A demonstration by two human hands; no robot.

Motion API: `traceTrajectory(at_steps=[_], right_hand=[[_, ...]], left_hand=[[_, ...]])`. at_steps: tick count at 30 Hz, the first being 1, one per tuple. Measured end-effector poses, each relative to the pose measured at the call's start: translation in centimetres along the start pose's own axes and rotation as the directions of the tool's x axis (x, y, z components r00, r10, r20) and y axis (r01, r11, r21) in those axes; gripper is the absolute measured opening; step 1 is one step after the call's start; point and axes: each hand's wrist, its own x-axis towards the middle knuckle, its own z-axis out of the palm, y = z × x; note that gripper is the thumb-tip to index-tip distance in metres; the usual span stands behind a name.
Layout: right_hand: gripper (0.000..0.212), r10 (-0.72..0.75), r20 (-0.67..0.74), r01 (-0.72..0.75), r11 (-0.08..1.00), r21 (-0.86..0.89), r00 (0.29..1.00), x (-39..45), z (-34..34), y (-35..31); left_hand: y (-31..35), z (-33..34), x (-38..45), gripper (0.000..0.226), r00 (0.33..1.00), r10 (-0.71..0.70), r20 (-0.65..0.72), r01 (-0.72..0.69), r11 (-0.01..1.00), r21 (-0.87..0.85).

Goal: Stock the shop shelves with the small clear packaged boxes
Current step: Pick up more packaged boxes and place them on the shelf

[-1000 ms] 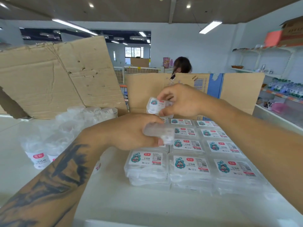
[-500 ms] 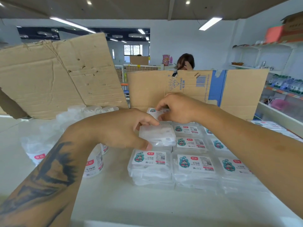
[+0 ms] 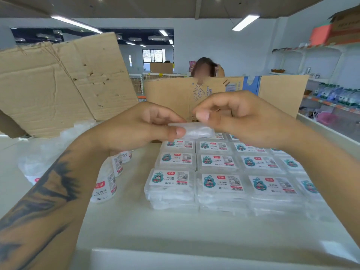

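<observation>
Several stacks of small clear boxes (image 3: 218, 184) with cartoon labels stand in rows on the white shelf top (image 3: 175, 227). My left hand (image 3: 136, 127) pinches one clear box (image 3: 196, 129) between thumb and fingers, holding it just above the back rows. My right hand (image 3: 243, 117) hovers right over that box with its fingers loosely curled and nothing in them. Both forearms reach in from the bottom corners.
Clear round tubs (image 3: 105, 184) with labels stand left of the stacks. An open cardboard carton (image 3: 214, 94) sits behind them, and a large cardboard flap (image 3: 58, 80) leans at the left. A person stands behind the carton. Stocked shelves (image 3: 335, 94) run along the right.
My right hand has let go of its box at the back row and risen empty. My left hand carried its box up and back toward the right hand.
</observation>
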Motion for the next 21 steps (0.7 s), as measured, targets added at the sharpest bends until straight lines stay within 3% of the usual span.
traceTrajectory(at_steps=[3,7,14,16,19,21], right_hand=[[0.027,-0.013,0.008,0.013,1.000,-0.010,1.000,-1.2,0.7,1.3],[0.028,-0.024,-0.083,0.029,0.998,0.048,0.996,-1.3,0.9,2.4],[0.036,0.064,-0.238,0.021,0.940,0.340,0.969,-1.5,1.2,2.9],[0.042,0.120,-0.255,0.008,0.893,0.450,0.959,-1.5,1.4,2.7],[0.050,0.209,-0.214,-0.010,0.738,0.675,0.954,-1.5,1.7,2.0],[0.050,0.250,-0.172,-0.050,0.689,0.723,0.953,-1.4,1.8,1.8]], left_hand=[[0.1,0.2,-0.1,0.040,1.000,0.005,-0.018,-0.007,0.994,-0.112],[0.5,1.0,0.0,0.040,0.997,-0.009,-0.076,-0.010,0.969,-0.247],[1.8,2.3,-0.2,0.041,0.964,0.053,-0.262,-0.102,0.979,-0.178],[1.9,2.4,-0.1,0.041,0.957,0.060,-0.284,-0.121,0.972,-0.204],[2.0,2.5,-0.1,0.036,0.960,0.021,-0.280,-0.122,0.930,-0.347],[2.1,2.7,0.0,0.039,0.961,-0.008,-0.277,-0.114,0.899,-0.422]])
